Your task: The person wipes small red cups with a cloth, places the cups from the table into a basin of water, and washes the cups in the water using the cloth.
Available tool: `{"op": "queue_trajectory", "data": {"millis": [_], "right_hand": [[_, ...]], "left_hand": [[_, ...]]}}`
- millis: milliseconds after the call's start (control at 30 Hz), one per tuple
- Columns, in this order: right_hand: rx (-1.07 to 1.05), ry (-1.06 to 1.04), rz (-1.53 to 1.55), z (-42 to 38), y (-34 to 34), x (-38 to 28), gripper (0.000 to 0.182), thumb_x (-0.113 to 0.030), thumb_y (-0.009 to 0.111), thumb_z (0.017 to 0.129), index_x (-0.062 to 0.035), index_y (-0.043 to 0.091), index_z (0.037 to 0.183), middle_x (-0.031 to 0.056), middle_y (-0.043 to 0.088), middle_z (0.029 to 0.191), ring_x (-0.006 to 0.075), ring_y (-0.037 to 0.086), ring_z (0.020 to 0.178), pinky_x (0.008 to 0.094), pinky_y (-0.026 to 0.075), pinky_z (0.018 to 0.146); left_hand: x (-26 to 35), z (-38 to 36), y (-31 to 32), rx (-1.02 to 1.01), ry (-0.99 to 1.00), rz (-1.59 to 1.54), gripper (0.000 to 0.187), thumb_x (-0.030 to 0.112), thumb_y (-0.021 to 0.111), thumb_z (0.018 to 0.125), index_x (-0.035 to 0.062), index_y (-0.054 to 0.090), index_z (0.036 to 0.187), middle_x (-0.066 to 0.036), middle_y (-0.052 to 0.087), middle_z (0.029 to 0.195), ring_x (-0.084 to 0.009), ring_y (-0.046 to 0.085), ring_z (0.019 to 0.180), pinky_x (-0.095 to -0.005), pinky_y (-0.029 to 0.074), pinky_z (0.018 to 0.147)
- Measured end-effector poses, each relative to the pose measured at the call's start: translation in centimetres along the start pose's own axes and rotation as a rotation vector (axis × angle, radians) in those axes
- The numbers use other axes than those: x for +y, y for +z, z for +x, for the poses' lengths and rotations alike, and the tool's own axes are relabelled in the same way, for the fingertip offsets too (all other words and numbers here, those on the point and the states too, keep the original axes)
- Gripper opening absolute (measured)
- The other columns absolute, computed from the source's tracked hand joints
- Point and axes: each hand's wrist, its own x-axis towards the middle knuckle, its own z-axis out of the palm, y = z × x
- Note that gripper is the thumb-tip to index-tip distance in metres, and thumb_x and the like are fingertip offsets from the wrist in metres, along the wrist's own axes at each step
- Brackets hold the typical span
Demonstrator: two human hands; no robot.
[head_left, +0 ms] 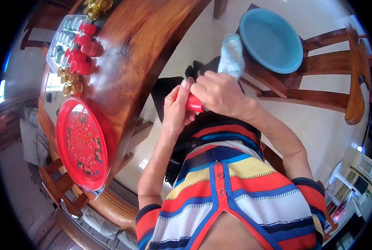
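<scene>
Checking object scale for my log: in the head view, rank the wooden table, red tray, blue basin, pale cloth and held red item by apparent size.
1. Wooden table
2. Red tray and blue basin: too alike to rank
3. Pale cloth
4. Held red item, only partly visible

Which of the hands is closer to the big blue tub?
Right. The right hand is nearer the blue tub but apart from it; the left hand, holding a red object, is farther away, toward the wooden table.

The cup (194,103) is red, the shirt (261,200) multicolour-striped.
</scene>
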Motion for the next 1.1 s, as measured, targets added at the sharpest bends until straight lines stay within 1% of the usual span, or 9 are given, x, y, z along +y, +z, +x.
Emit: {"op": "queue_trajectory", "data": {"millis": [133,267,333,400,467,567,767,967,1100], "right_hand": [[-0.071,0.427,0.506,-1.0,1.9,0.5,0.016,-0.02,0.06,0.076,-0.0051,0.054,0.072,0.0095,0.059,0.064,0.0277,0.06,0.064,0.0354,0.047,0.054],[-0.281,0.608,1.574,-2.1,3.3,-1.1,0.019,-0.013,0.05,0.089,-0.0014,0.057,0.077,0.0034,0.06,0.063,0.0094,0.058,0.063,0.0263,0.045,0.062],[-0.222,0.647,1.45,-2.1,3.4,-0.7,0.016,-0.016,0.054,0.084,-0.0017,0.058,0.077,0.0072,0.062,0.065,0.013,0.059,0.063,0.0294,0.045,0.06],[-0.168,0.679,1.323,-1.8,2.9,-0.6,0.016,-0.018,0.059,0.079,-0.0019,0.059,0.078,0.0111,0.063,0.067,0.0166,0.061,0.063,0.0326,0.046,0.057],[-0.156,0.508,0.4,-1.0,1.3,-0.4,0.016,-0.019,0.062,0.076,-0.0034,0.058,0.075,0.0102,0.063,0.068,0.024,0.062,0.065,0.036,0.047,0.057],[-0.082,0.377,0.219,-1.0,1.4,-0.6,0.019,-0.022,0.064,0.072,-0.0059,0.055,0.075,0.0114,0.06,0.066,0.0302,0.061,0.066,0.0389,0.048,0.058],[-0.157,0.486,0.337,-1.0,1.6,-1.1,0.018,-0.02,0.063,0.074,-0.004,0.055,0.077,0.0123,0.062,0.074,0.0296,0.061,0.074,0.0392,0.047,0.058],[-0.109,0.703,1.3,-2.5,5.3,-1.5,0.025,-0.025,0.058,0.083,-0.0002,0.061,0.09,0.0203,0.058,0.066,0.0328,0.055,0.062,0.0346,0.044,0.061],[-0.082,0.696,0.678,-1.0,3.2,-1.7,0.025,-0.026,0.062,0.078,-0.0017,0.06,0.083,0.0195,0.059,0.066,0.0342,0.059,0.064,0.0407,0.045,0.056]], "left_hand": [[-1.4,0.0,0.6,0.237,0.478,0.213,0.033,0.034,0.045,0.093,0.003,0.053,0.082,-0.003,0.051,0.059,-0.0068,0.043,0.042,-0.0206,0.033,0.037],[-1.5,0.9,-1.0,0.163,1.024,0.491,0.027,0.026,0.05,0.092,0.0017,0.053,0.08,-0.004,0.055,0.065,-0.0084,0.049,0.054,-0.0204,0.038,0.046],[-1.3,0.8,-1.2,0.095,0.977,0.542,0.027,0.028,0.049,0.092,0.0022,0.052,0.088,-0.005,0.057,0.076,-0.0101,0.05,0.056,-0.0216,0.04,0.049],[-1.1,0.7,-0.1,0.241,0.439,-0.028,0.034,0.036,0.047,0.092,0.0031,0.049,0.099,-0.005,0.056,0.082,-0.0114,0.048,0.059,-0.0246,0.041,0.049],[-2.2,1.2,-0.5,0.22,0.274,-0.132,0.043,0.045,0.044,0.091,0.0043,0.044,0.106,-0.005,0.053,0.085,-0.0103,0.047,0.065,-0.0249,0.039,0.048],[-2.0,0.5,0.0,0.044,-0.047,-0.367,0.044,0.049,0.046,0.09,0.0055,0.047,0.1,-0.004,0.052,0.082,-0.0083,0.046,0.067,-0.0217,0.036,0.049],[-2.2,0.7,-0.8,0.02,0.141,-0.297,0.039,0.038,0.061,0.084,0.0043,0.048,0.099,-0.004,0.053,0.085,-0.0083,0.047,0.066,-0.0224,0.038,0.053],[-2.2,1.2,-1.5,0.035,0.524,-0.078,0.046,0.032,0.067,0.08,0.0003,0.047,0.108,-0.009,0.056,0.098,-0.0139,0.053,0.083,-0.0259,0.045,0.072],[-2.5,0.3,-0.9,0.078,0.297,-0.307,0.048,0.043,0.048,0.09,0.0025,0.048,0.115,-0.011,0.057,0.102,-0.0188,0.055,0.091,-0.033,0.043,0.083]]}}
